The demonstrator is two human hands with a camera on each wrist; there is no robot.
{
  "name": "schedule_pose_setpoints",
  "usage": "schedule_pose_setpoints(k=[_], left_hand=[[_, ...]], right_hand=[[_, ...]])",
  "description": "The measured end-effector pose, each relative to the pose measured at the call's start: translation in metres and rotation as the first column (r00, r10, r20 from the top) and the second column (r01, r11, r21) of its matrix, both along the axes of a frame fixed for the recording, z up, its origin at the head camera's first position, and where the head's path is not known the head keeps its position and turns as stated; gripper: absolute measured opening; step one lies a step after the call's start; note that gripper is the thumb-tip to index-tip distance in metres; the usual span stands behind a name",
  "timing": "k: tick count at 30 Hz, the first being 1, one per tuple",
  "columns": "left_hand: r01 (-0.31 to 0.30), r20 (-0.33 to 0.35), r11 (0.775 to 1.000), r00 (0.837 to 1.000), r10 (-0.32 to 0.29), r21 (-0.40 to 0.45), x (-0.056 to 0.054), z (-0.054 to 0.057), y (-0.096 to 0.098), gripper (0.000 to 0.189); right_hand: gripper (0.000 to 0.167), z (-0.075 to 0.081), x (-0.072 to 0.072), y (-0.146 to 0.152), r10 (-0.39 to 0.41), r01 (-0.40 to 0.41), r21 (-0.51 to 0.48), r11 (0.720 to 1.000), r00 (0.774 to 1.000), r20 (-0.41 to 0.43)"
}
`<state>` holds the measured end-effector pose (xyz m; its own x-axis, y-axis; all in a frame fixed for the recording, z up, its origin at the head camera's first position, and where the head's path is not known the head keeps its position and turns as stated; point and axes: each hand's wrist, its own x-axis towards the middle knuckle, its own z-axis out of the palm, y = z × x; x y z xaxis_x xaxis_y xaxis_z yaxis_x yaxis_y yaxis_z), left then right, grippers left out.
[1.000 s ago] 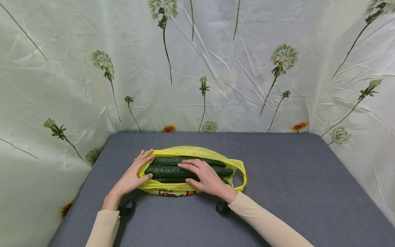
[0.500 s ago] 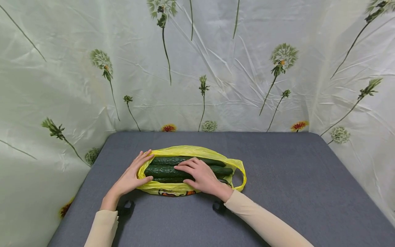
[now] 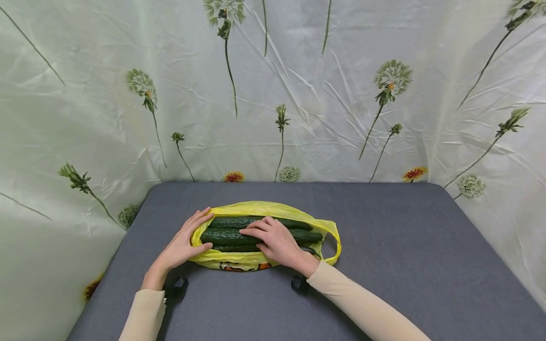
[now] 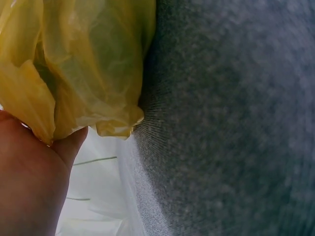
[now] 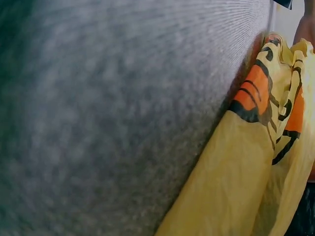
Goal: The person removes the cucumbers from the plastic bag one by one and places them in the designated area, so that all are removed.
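Observation:
A yellow plastic bag [image 3: 260, 207] lies on its side with its mouth facing up, and several dark green cucumbers show inside. My left hand [image 3: 181, 240] spreads across the bag's left end, fingers at the far rim and thumb over the near rim. In the left wrist view the thumb side of that hand [image 4: 32, 182] meets the crinkled plastic. My right hand [image 3: 279, 242] grips the middle cucumber [image 3: 223, 235], its fingers over the top and thumb on the near side. Behind it lies another cucumber [image 3: 232, 221]; a third cucumber [image 3: 234, 248] shows at the front, partly covered.
Grey cloth covers the table [image 3: 405, 260], which reaches back to a flower-printed curtain [image 3: 307, 94]. The bag's handle loop [image 3: 337, 241] spreads out at the right. Black wrist devices [image 3: 177, 287] hang under both wrists. Orange and black print [image 5: 256, 91] marks the bag's near side.
My right hand has shifted slightly left along the middle cucumber, and its thumb has drawn in toward the fingers. The left hand and the bag stay nearly as they were.

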<state>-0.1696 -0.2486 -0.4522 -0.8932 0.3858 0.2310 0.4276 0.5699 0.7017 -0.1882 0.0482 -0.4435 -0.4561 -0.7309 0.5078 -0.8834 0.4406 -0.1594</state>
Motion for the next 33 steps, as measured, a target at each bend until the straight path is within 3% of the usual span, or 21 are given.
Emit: schedule_pose_setpoints(k=[8, 16, 33], left_hand=[[-0.004, 0.022, 1.000, 1.000, 0.004, 0.007, 0.001, -0.001, 0.000, 0.071], [0.003, 0.036, 1.000, 0.999, -0.003, 0.019, 0.000, 0.000, 0.000, 0.073], [-0.004, 0.076, 1.000, 0.997, 0.002, 0.031, 0.001, 0.000, 0.000, 0.075]], right_hand=[[0.046, 0.000, 0.003, 0.001, 0.011, -0.012, -0.010, 1.000, 1.000, -0.014], [0.046, 0.000, 0.006, 0.003, 0.003, 0.000, -0.052, 0.999, 0.998, 0.057], [0.043, 0.012, 0.007, 0.006, 0.005, -0.006, -0.075, 0.997, 1.000, -0.017]])
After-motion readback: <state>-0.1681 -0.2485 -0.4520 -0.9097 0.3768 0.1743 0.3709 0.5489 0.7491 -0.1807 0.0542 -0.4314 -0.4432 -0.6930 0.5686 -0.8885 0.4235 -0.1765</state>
